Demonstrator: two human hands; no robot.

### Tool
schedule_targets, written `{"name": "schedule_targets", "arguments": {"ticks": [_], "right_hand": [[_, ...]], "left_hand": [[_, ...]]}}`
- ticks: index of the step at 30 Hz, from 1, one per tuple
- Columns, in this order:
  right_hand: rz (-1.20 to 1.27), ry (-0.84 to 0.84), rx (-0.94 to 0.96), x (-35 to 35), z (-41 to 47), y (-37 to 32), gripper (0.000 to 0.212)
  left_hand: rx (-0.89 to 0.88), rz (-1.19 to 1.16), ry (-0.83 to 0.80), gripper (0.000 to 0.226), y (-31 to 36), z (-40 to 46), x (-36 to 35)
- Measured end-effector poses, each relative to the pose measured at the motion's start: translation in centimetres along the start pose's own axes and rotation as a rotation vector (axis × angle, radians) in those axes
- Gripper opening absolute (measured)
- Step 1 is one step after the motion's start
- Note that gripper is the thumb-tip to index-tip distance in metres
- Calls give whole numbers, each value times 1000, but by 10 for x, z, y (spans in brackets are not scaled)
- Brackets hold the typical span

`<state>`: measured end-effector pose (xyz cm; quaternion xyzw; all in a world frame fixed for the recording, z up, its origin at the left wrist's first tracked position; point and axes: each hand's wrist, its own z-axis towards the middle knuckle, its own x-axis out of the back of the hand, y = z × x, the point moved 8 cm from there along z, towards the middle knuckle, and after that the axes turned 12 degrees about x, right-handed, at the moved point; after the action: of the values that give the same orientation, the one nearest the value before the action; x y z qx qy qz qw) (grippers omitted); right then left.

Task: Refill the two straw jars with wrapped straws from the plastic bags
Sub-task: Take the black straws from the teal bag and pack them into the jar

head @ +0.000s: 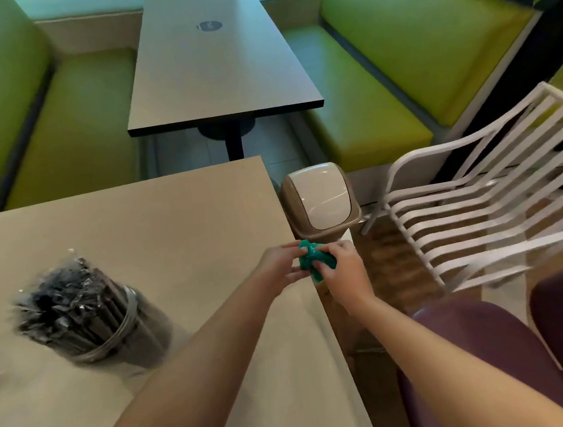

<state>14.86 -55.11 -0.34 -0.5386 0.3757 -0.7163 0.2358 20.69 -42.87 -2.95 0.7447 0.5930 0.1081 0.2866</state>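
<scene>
Green plastic bag (pixel 314 260) crumpled between both hands at the counter's (pixel 170 217) right edge, just before a swing-lid bin (pixel 320 199). Left hand (pixel 283 264) pinching its left side, right hand (pixel 342 269) clenched round its right. Straw jar (pixel 112 329), packed with wrapped dark straws (pixel 68 302), standing well apart to the left.

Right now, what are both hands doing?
Left hand: pinching the crumpled green plastic.
Right hand: gripping the same green plastic.

Bare forearms, no sleeves, dark purple trousers (pixel 485 348)
</scene>
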Motion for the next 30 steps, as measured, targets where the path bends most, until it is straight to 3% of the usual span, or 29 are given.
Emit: {"name": "schedule_targets", "arguments": {"ticks": [4,12,16,23,30], "right_hand": [[-38,2,8,13,43,32,26],[-155,15,-25,12,120,101,24],[-173,42,0,5,147,123,25],[-179,29,36,-18,171,150,27],[-260,-254,-26,-56,182,160,41]], "left_hand": [[-80,111,35,34,20,36,-24],[-335,431,380,37,69,111,-31],[-416,530,562,52,86,131,-28],[-506,717,691,70,84,153,-33],[-498,735,730,67,84,159,-38]]}}
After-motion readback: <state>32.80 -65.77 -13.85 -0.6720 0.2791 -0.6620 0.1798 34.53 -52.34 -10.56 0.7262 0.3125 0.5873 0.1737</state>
